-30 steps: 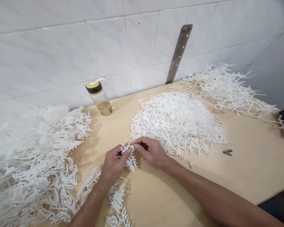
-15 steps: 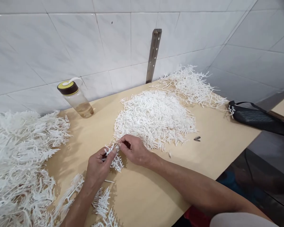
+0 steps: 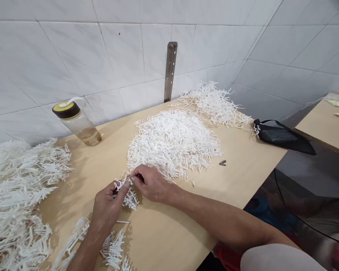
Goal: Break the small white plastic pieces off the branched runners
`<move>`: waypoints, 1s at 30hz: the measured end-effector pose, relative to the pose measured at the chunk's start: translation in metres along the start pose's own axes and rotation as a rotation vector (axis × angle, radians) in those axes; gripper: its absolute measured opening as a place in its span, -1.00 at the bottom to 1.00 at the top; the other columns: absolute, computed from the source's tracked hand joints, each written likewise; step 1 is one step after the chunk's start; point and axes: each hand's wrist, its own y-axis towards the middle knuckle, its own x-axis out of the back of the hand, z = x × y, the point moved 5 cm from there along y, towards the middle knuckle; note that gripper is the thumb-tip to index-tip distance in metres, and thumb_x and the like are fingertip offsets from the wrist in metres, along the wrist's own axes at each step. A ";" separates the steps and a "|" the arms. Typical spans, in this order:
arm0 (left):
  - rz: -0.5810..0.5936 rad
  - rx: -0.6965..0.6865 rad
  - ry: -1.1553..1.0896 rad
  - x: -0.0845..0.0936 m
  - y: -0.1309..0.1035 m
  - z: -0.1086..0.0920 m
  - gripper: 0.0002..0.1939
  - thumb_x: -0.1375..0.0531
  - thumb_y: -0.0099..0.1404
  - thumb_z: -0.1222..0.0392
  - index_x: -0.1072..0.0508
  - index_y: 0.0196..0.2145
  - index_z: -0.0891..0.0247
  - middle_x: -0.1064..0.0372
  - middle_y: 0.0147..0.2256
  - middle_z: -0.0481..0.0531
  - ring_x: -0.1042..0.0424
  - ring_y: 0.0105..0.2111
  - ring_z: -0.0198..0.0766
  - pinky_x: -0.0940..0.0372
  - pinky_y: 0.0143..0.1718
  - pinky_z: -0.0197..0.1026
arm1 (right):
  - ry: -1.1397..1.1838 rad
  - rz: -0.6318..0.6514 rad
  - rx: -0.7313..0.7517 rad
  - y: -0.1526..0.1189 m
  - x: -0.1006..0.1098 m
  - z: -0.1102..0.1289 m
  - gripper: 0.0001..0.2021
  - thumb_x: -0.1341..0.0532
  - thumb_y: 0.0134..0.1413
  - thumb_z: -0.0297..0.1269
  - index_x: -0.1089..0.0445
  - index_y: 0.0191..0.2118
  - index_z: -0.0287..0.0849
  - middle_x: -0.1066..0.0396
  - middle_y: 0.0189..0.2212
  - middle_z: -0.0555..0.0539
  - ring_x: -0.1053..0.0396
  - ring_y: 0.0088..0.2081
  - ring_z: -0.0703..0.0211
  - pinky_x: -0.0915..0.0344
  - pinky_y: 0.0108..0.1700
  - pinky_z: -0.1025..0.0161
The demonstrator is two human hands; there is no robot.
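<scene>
My left hand (image 3: 109, 205) is closed around a small bunch of white branched sprigs (image 3: 130, 199), which look like plastic. Thumb and forefinger of my right hand (image 3: 149, 183) pinch together at the top of this bunch, touching a sprig's end; the exact piece between them is too small to make out. Just beyond my right hand lies a broad heap of short white pieces (image 3: 175, 143). More white sprigs (image 3: 113, 248) rest on the table below my left hand, and a large pile of long sprigs (image 3: 14, 195) fills the left side.
A clear bottle (image 3: 83, 130) with a dark and yellow lid stands near the wall. At the back right are a loose white tangle (image 3: 214, 103) and a black mesh pouch (image 3: 282, 137). Small dark bits (image 3: 222, 163) lie on the tan table (image 3: 243, 180). A metal bracket (image 3: 171, 71) is on the wall.
The view has turned slightly right, so everything sits further left and a second table shows more. Both hands stay together at the bunch, in nearly the same pose.
</scene>
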 end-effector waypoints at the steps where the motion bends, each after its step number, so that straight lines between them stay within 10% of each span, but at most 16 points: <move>1: 0.007 -0.004 0.011 0.000 0.000 0.001 -0.59 -0.29 0.12 -0.16 -0.46 -0.44 0.31 -0.32 -0.58 -0.07 -0.21 -0.58 -0.34 -0.17 -0.55 -0.32 | -0.023 -0.004 0.005 -0.001 -0.001 0.001 -0.92 -0.13 0.17 -0.43 -0.37 -0.26 -0.20 -0.42 -0.39 -0.03 -0.31 -0.37 0.24 -0.22 -0.29 0.30; 20: 0.104 -0.057 -0.204 -0.007 -0.013 -0.010 -0.57 -0.26 0.15 -0.17 -0.37 -0.50 0.30 -0.19 -0.59 -0.10 -0.14 -0.55 -0.37 -0.08 -0.51 -0.32 | -0.103 -0.156 -0.188 -0.002 -0.006 -0.013 -0.91 -0.08 0.17 -0.34 -0.29 -0.34 -0.16 -0.32 -0.53 0.01 -0.25 -0.50 0.21 -0.17 -0.41 0.26; 30: -0.002 -0.041 -0.362 -0.001 -0.005 -0.002 -0.55 -0.29 0.14 -0.19 -0.45 -0.45 0.32 -0.31 -0.55 -0.04 -0.25 -0.52 -0.34 -0.17 -0.46 -0.30 | 0.225 -0.053 -0.209 -0.004 -0.004 -0.013 -0.78 -0.17 0.21 -0.11 -0.37 -0.26 -0.17 -0.35 -0.52 0.02 -0.26 -0.50 0.25 -0.21 -0.47 0.30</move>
